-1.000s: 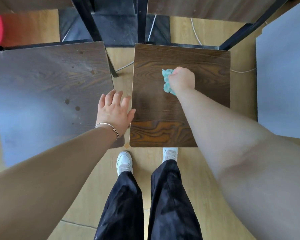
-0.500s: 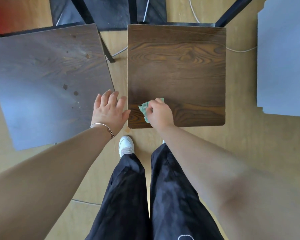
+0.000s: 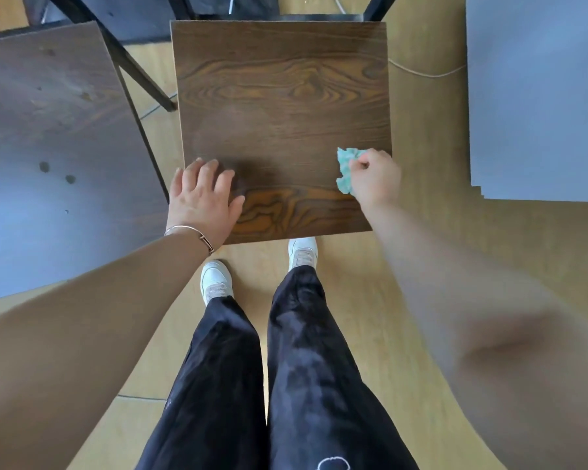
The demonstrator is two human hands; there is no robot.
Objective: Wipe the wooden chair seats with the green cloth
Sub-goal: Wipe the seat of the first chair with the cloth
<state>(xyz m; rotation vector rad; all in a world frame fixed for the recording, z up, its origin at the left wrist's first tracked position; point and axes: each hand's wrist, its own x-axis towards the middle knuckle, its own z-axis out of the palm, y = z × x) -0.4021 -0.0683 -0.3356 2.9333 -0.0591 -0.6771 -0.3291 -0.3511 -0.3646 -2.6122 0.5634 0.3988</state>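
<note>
Since half a second ago, the green cloth (image 3: 345, 171) has been swept from the near left part of the middle chair seat (image 3: 279, 96) to its right edge, where it is held bunched in the curled fingers of the right hand (image 3: 375, 178). The left hand (image 3: 204, 198), fingers straight and spread, has been laid flat on the seat's near left corner, seemingly to steady it. That near strip is judged done; the spotted left seat (image 3: 48, 130) is likely yet to be wiped.

Right: grey panel (image 3: 537, 96); white cable (image 3: 425, 75) on wood floor (image 3: 523, 232).
</note>
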